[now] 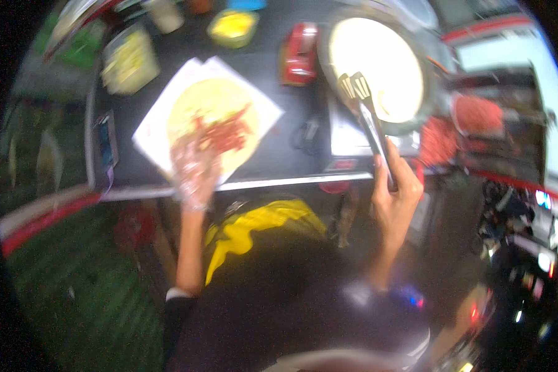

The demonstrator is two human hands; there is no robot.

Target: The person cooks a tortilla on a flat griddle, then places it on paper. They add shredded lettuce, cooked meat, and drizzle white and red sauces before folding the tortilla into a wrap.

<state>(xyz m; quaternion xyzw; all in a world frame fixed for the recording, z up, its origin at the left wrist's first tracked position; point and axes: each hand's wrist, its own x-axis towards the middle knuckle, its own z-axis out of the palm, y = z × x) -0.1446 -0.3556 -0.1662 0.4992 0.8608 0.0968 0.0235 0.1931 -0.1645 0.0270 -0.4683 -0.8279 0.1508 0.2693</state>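
Observation:
On white paper sheets [147, 137] at the left of the dark counter lies a round yellow crepe [195, 99]. Red shredded filling [232, 131] is strewn over its middle and right. My left hand [195, 162], in a clear plastic glove, rests over the crepe's lower left edge, fingers reaching toward the filling; they look stretched out, though blurred. My bare right hand [395, 192] is closed round metal tongs [372, 124]. Their dark slotted tips are over the left part of a round griddle [338, 34] bearing a pale, bright round sheet [381, 59].
Behind the crepe stand a tub of pale shreds [130, 62] and a bowl of yellow food [232, 28]. A red container [301, 53] sits left of the griddle. A phone [108, 139] lies at the counter's left edge. Red cloth [440, 139] is right of the griddle.

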